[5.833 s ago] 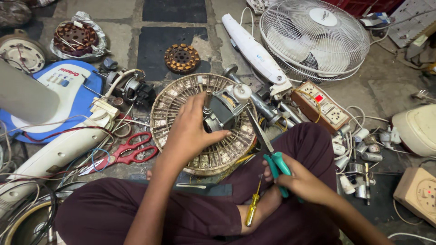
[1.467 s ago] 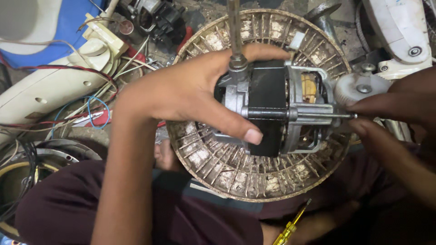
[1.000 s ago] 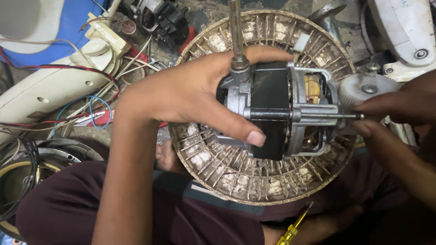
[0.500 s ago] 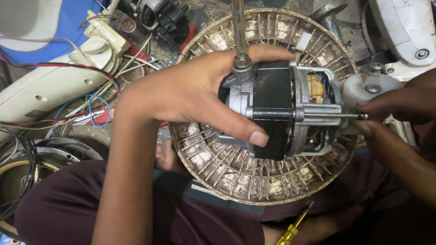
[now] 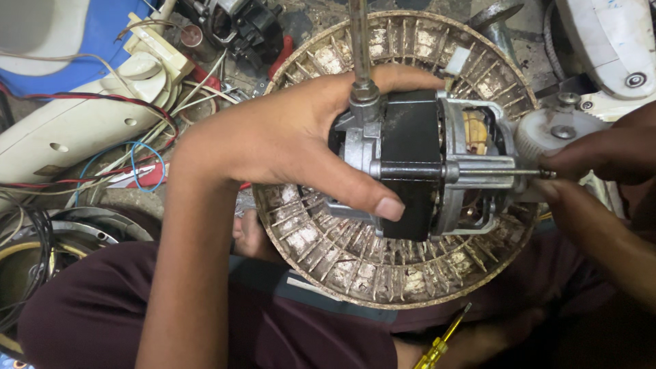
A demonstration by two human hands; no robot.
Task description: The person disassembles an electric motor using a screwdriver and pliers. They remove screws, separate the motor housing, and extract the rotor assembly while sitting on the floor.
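Left hand [image 5: 287,147] is wrapped tight around the fan motor [image 5: 417,171], which sits right over the round dusty grille [image 5: 355,263]. Right hand [image 5: 601,160] pinches the end of a long bolt [image 5: 502,173] at the motor's right side. A yellow screwdriver [image 5: 444,342] lies just below the grille.

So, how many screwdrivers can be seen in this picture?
1: a yellow-handled screwdriver lies on the lap at the bottom edge, below the dusty round ribbed part. Others may be hidden under the hands or the motor.
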